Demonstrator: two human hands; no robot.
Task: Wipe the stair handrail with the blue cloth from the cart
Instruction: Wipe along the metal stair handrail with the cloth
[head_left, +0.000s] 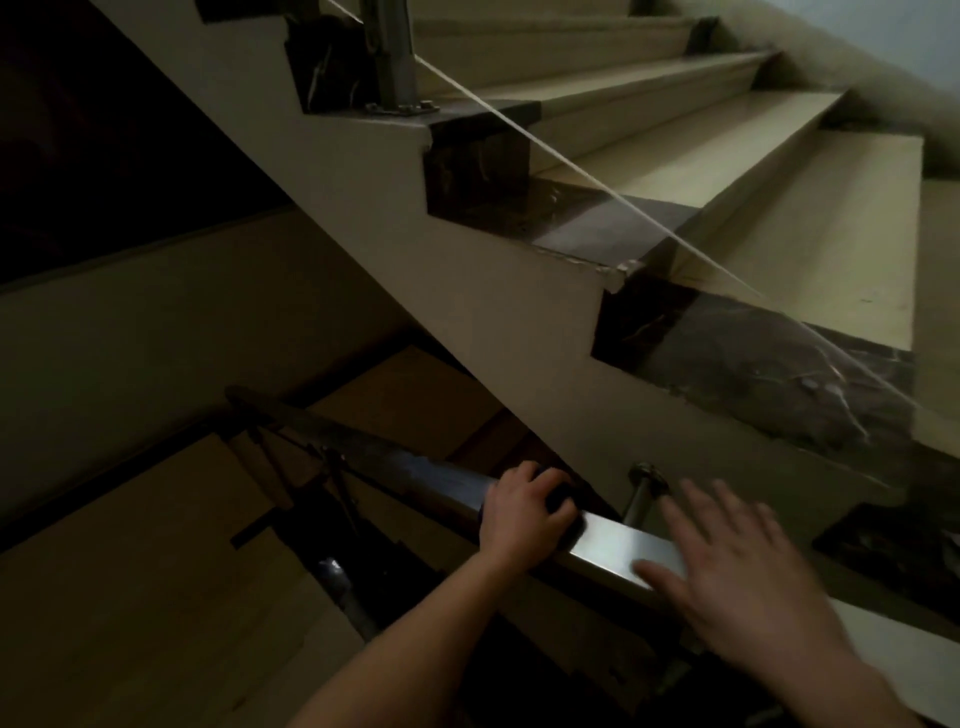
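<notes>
Low and near, the left hand (524, 514) grasps the square silver steel handrail (615, 543); the right hand (737, 577) is beside it, fingers released and spread.

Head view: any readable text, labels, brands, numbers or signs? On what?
No text can be read in this frame.
handrail: bare metal, no label or marking shows.
stair treads: plain, with no signs or numbers.
cloth gripped by the left hand: dark, no tag in view.
The picture is dim and soft, so any fine print would be lost.
</notes>
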